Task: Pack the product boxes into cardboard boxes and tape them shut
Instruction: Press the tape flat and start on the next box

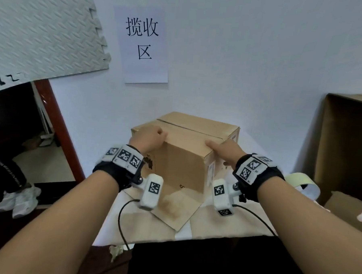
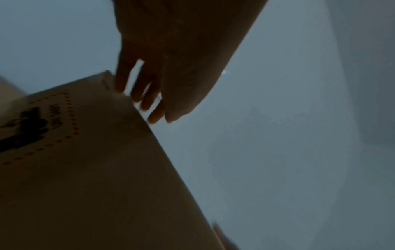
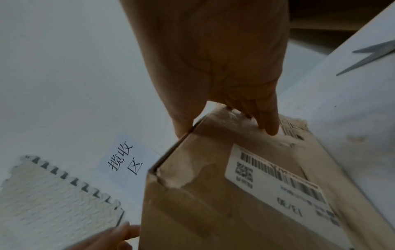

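A closed brown cardboard box [image 1: 185,158] stands on the white table [image 1: 249,222] near the wall, its top flaps meeting in a seam. My left hand [image 1: 148,139] grips its near-left top corner, thumb on top and fingers over the left side. In the dark left wrist view the fingertips [image 2: 136,94] touch the box's top edge [image 2: 119,128]. My right hand [image 1: 222,149] holds the right top edge, thumb along the top. Its fingers [image 3: 267,118] press the labelled side [image 3: 245,194]. What is inside the box is hidden.
A flat cardboard piece [image 1: 172,209] lies under the box. A large open carton [image 1: 347,145] stands at the right, with a pale strip [image 1: 301,181] beside it. Scissors [image 3: 376,55] lie on the table. A paper sign [image 1: 147,45] hangs on the wall. Someone's legs [image 1: 8,165] stand at the left.
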The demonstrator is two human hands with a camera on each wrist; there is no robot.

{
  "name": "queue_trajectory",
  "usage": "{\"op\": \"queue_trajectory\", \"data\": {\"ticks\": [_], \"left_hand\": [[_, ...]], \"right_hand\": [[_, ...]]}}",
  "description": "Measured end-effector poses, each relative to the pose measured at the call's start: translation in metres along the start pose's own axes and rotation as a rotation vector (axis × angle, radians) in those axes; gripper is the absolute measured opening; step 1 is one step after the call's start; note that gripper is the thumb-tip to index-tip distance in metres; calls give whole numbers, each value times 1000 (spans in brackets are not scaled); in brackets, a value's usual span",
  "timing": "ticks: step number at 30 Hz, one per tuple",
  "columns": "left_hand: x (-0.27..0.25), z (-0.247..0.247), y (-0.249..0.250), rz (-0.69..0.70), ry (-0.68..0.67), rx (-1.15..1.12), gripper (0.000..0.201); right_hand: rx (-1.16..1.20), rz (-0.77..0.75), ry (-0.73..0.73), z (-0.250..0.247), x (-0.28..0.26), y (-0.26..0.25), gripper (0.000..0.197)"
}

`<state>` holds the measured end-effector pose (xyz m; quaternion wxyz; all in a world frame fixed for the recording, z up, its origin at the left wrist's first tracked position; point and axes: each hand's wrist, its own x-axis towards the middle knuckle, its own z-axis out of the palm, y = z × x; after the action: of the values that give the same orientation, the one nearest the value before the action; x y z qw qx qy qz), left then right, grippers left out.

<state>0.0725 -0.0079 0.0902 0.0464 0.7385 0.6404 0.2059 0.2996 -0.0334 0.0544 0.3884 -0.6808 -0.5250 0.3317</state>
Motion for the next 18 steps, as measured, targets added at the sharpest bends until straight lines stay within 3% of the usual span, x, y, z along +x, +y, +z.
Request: {"op": "queue_trajectory", "data": {"ticks": [3, 6, 9, 13, 18], "left_hand": [[24, -2, -23, -119, 84, -114, 38], [40, 1, -40, -261, 26, -237, 59], [44, 6, -46, -269, -34, -339, 59], [33, 8, -47, -303, 42, -210, 52], [11, 5, -39, -280, 20, 114, 42]], "right_hand": [[-25, 3, -29, -2, 1, 2, 66], [27, -13, -21, 0, 1, 4, 63], [67, -35, 3, 3, 2, 6, 57], [56, -98, 92, -5, 7, -2, 39], [-239, -53, 77, -8, 13, -24, 45]]}}
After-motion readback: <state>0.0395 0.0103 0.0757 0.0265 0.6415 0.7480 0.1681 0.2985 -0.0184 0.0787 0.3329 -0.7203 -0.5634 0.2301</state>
